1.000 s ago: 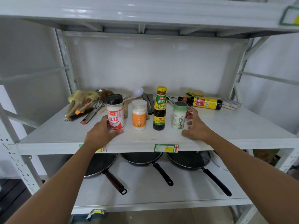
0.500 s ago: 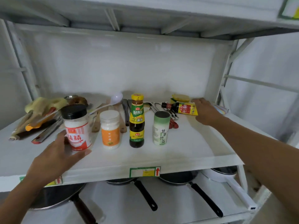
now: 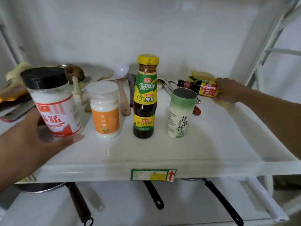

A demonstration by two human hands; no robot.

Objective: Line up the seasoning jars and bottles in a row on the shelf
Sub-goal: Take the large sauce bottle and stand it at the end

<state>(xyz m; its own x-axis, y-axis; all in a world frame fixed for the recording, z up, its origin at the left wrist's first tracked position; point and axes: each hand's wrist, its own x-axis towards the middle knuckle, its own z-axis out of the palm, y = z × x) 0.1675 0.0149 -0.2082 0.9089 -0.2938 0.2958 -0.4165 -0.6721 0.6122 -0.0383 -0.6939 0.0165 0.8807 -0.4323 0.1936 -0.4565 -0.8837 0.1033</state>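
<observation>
Dark glass, yellow label: the small soy bottle [image 3: 199, 87] lies on its side at the back right of the shelf [image 3: 211, 144], neck pointing left, well apart from the standing row, so it reads as the one item not yet lined up. Right hand [image 3: 228, 91] wraps the bottle's base end, fingers curled round the label; whether the grip is fully closed cannot be told, since the far side is hidden. Judgement: a grip at the base suits tipping it upright and carrying it forward to the open space right of the green-and-white salt tube [image 3: 180, 114]. Row as it stands, right to left: salt tube, tall sauce bottle with yellow cap [image 3: 145, 98], orange-labelled jar [image 3: 105, 110], all upright, spaced apart and roughly level near the front edge. At the left end the black-lidded jar with red label [image 3: 53, 101] is tilted, top leaning left. Left hand [image 3: 31, 141] cups it loosely, thumb under its front, fingers behind and partly hidden, probably steadying or nudging it into line. Behind the row, utensils [image 3: 125, 95] lie in a heap along the back wall. Pan handles [image 3: 153, 194] show on the tier below.
</observation>
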